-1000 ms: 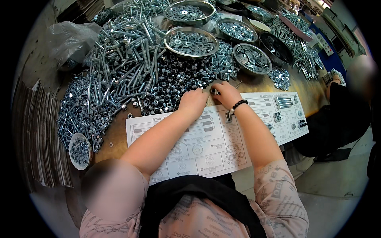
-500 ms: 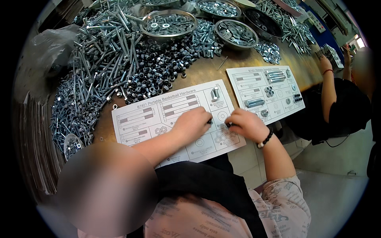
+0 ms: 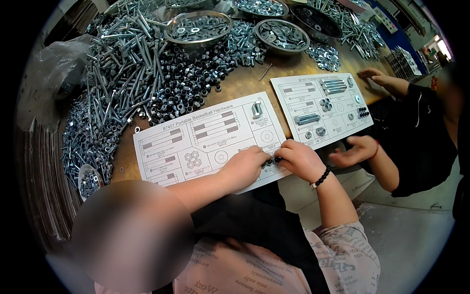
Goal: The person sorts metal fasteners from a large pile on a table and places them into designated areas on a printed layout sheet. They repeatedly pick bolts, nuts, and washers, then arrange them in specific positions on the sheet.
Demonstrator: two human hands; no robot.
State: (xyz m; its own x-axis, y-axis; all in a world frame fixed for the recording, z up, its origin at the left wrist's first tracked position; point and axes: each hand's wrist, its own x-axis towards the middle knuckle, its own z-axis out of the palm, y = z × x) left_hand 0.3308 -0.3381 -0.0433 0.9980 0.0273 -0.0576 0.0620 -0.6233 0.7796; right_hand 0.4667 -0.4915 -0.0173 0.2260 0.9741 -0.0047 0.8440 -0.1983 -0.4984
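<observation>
A white printed card [image 3: 225,128] with outlines of bolts, nuts and washers lies at the table's front edge. My left hand [image 3: 245,166] and my right hand [image 3: 302,159] meet over its lower right corner. Each is closed, its fingertips pinched on small black-topped lock nuts [image 3: 269,162], partly hidden by the fingers. How many nuts each hand holds cannot be made out. A pair of short silver bolts [image 3: 256,109] stands near the card's upper right corner.
Heaps of long bolts [image 3: 127,59] and loose lock nuts [image 3: 183,88] cover the table's left side. Metal bowls of washers [image 3: 281,36] stand behind. To the right, a second card [image 3: 296,88] bears bolts, nuts and washers, with a co-worker's hands [image 3: 360,151] beside it.
Both my hands have moved down to the card's lower right corner and closer together. The co-worker's hands have come in beside the second card, where small parts have been added.
</observation>
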